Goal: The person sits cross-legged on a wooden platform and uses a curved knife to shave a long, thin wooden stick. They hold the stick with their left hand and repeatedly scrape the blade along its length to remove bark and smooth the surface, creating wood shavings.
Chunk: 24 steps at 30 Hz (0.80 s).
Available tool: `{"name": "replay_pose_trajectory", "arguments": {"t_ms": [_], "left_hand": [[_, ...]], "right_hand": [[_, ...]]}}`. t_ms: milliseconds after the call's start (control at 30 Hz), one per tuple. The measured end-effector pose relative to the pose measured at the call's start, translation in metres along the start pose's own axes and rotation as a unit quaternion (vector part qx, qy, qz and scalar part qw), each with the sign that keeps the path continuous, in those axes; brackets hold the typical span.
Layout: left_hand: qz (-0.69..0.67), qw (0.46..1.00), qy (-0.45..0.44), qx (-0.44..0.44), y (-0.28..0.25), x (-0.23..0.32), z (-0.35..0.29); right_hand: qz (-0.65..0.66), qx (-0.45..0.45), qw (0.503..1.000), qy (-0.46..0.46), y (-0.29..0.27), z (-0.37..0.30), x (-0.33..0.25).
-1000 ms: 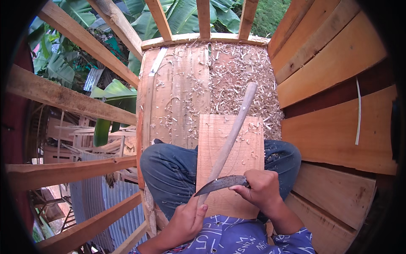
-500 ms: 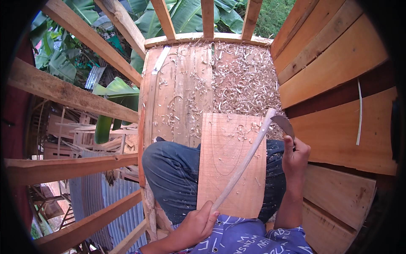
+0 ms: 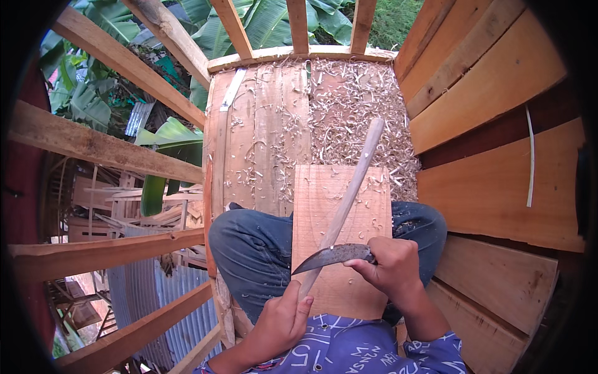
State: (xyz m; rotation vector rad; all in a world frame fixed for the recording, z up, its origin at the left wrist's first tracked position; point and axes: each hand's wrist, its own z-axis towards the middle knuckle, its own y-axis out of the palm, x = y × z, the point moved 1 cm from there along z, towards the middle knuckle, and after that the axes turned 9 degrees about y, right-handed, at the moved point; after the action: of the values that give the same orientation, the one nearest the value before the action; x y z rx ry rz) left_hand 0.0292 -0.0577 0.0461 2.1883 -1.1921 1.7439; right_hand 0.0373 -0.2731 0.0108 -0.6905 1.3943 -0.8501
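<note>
A long pale wooden stick (image 3: pixel 354 187) slants up and away from my left hand (image 3: pixel 281 321), whose fingers are wrapped round its near end. My right hand (image 3: pixel 393 265) grips the handle of a curved knife (image 3: pixel 333 255) with a dark blade. That blade lies across the stick a little above my left hand, its tip pointing left. Under both is a flat wooden board (image 3: pixel 349 293) resting over my lap between my knees. A few thin shavings lie on the board.
Curled wood shavings (image 3: pixel 361 124) cover the far right of the plank floor (image 3: pixel 268 124). A pale strip (image 3: pixel 233 90) lies at the far left. Wooden rails (image 3: pixel 106 153) stand along the left, with a plank wall (image 3: pixel 492 87) on the right. Banana leaves (image 3: pixel 255 31) grow beyond.
The knife has travelled from the stick's far end down toward my left hand, with my right hand moving nearer and left. The stick's far end now points farther away.
</note>
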Motion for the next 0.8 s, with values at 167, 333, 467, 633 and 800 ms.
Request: {"name": "replay_pose_trajectory", "arguments": {"t_ms": [167, 333, 467, 633, 800], "left_hand": [[-0.002, 1.0, 0.015, 0.009, 0.003, 0.002, 0.0], [-0.024, 1.0, -0.001, -0.017, 0.01, -0.005, -0.01], [-0.056, 0.998, -0.016, -0.009, 0.003, -0.01, -0.009], [-0.095, 0.995, -0.003, -0.022, 0.002, -0.002, 0.002], [-0.131, 0.991, -0.005, -0.03, 0.004, -0.002, -0.001]], "right_hand": [[-0.009, 0.039, 0.999, -0.004, -0.001, 0.005, 0.006], [0.045, 0.14, 0.967, 0.209, -0.02, 0.025, 0.056], [0.106, 0.117, 0.97, 0.187, -0.034, 0.018, 0.038], [0.044, -0.028, 0.999, 0.011, 0.001, -0.014, -0.005], [0.02, -0.01, 1.0, -0.016, 0.002, -0.005, 0.0]]}}
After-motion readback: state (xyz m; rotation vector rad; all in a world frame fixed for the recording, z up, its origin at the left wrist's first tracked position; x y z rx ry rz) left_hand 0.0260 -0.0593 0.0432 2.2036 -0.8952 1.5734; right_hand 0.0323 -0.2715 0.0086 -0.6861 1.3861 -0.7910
